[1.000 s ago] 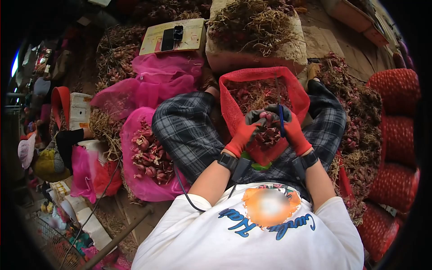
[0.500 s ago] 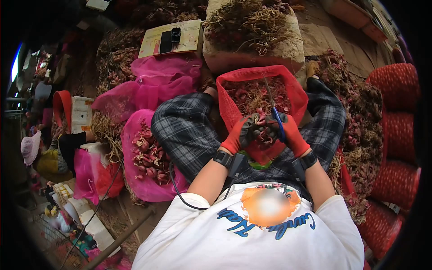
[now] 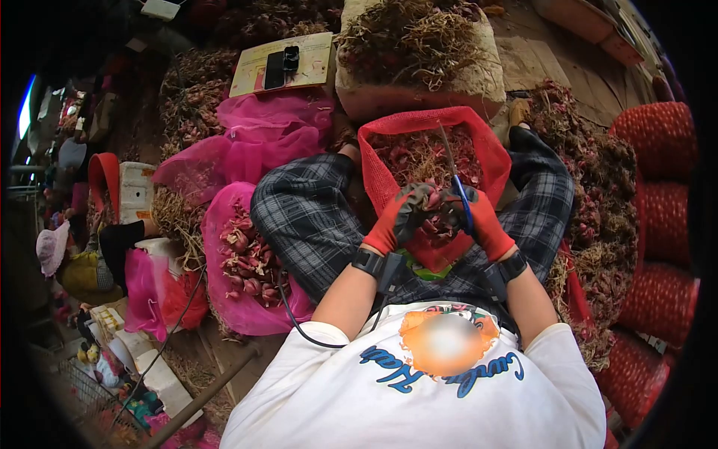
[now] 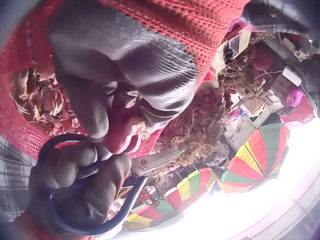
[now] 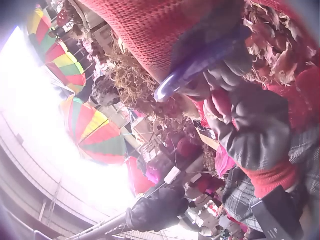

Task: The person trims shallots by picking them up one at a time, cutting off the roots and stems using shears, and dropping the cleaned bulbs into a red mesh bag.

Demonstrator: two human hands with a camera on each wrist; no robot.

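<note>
My left hand (image 3: pixel 410 213), in a red glove with a dark coated palm, holds a few small shallots (image 4: pixel 120 130) in its curled fingers. Close beside it, the similarly gloved right hand (image 3: pixel 485 221) grips scissors (image 3: pixel 465 202) by their blue handles. In the head view the blades point away from me, over a red mesh bag (image 3: pixel 378 168) between my legs. Loose shallots and dry skins fill that bag below both hands. The left wrist view shows the right fingers (image 4: pixel 75 165) through the handle loops, their tips right at the shallots.
A pink mesh bag (image 3: pixel 213 292) of shallots lies to my left. Ahead stands a foam box (image 3: pixel 479 82) piled with dried stalks, next to a board (image 3: pixel 318 56) bearing two phones. Heaped shallots (image 3: pixel 598 224) and full red sacks (image 3: pixel 662 232) line the right. A person (image 3: pixel 82 273) sits far left.
The scissors have tilted leftward, bringing their blades into clearer view. My left hand has turned over the shallots, which now show less between the fingers. Both hands have stayed above the red bag.
</note>
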